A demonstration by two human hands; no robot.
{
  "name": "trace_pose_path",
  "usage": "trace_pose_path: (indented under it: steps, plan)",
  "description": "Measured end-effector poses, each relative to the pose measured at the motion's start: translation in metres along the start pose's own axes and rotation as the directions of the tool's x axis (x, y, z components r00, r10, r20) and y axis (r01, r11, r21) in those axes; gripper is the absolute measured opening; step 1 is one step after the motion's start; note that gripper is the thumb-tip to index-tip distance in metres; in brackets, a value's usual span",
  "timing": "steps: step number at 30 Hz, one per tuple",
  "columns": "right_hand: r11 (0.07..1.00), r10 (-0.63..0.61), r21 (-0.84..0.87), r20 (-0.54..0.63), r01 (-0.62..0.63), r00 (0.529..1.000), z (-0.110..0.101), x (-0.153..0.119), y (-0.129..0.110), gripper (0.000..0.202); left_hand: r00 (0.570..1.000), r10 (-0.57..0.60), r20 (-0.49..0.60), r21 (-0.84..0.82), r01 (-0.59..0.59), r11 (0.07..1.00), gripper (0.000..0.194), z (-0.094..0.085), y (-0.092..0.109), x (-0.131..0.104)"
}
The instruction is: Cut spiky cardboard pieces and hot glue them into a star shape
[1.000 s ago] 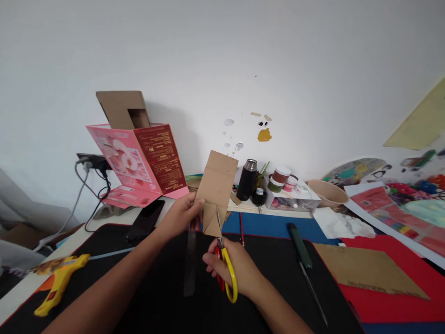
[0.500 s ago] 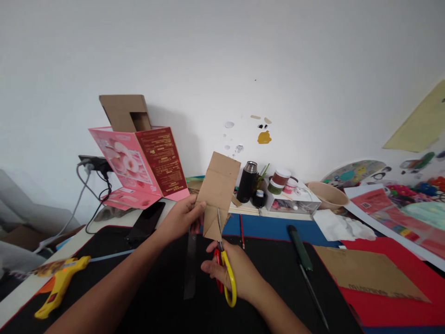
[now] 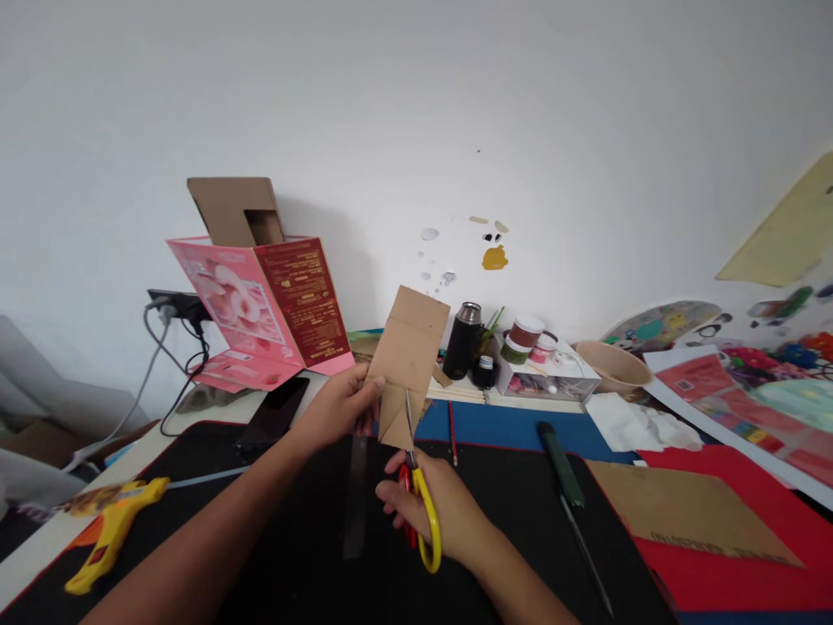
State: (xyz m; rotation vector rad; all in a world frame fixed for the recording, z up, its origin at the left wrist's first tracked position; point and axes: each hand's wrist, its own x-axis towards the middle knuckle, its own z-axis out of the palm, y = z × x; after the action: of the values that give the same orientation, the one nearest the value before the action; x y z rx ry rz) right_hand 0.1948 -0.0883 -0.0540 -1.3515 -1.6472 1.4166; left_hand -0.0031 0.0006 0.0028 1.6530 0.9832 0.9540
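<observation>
Clearly, the left hand [image 3: 342, 404] is gripping a tan cardboard piece [image 3: 407, 345], thumb on its near face, and raises it over a black mat [image 3: 292, 538] at the middle of the view. The right hand [image 3: 449, 496] is closed round the red and yellow handles of the scissors [image 3: 430, 529], one blade lying across the face of the cardboard piece near its lower edge. Taking the cardboard piece as the clock's centre, a pink and red box [image 3: 238, 304] stands at nine to ten o'clock, its red panel covered in gold lines of print too small to read, with a plain brown box [image 3: 225, 208] on top. A dark phone [image 3: 273, 417] lies between eight and nine, a yellow glue gun [image 3: 117, 529] at eight, a ruler [image 3: 355, 503] at seven. Between two and three stands a black flask [image 3: 463, 343]; at four lies a green-handled tool [image 3: 560, 460]. Farther out toward four, a cardboard sheet [image 3: 690, 503] rests on red paper [image 3: 755, 577], its dark printed characters upside down and not surely legible
</observation>
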Motion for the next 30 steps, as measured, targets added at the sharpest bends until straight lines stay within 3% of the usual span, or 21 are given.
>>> trace_pose_path:
  steps: [9, 25, 30]
  plan:
    - [0.996, -0.056, -0.064, 0.016, 0.057, 0.998, -0.002, 0.0, 0.003, 0.04, 1.0, -0.014, 0.023, -0.016, 0.014, 1.0, 0.048, -0.001, 0.003, 0.001]
    - [0.989, -0.034, -0.14, 0.033, 0.038, 0.999, -0.004, -0.005, -0.009, 0.046, 1.0, 0.009, -0.027, 0.081, -0.007, 0.997, 0.04, -0.001, 0.009, -0.001]
    - [0.991, -0.045, -0.123, 0.011, 0.046, 0.999, -0.002, -0.002, -0.003, 0.047, 1.0, -0.001, -0.011, 0.064, 0.002, 0.998, 0.041, -0.001, 0.007, -0.001]
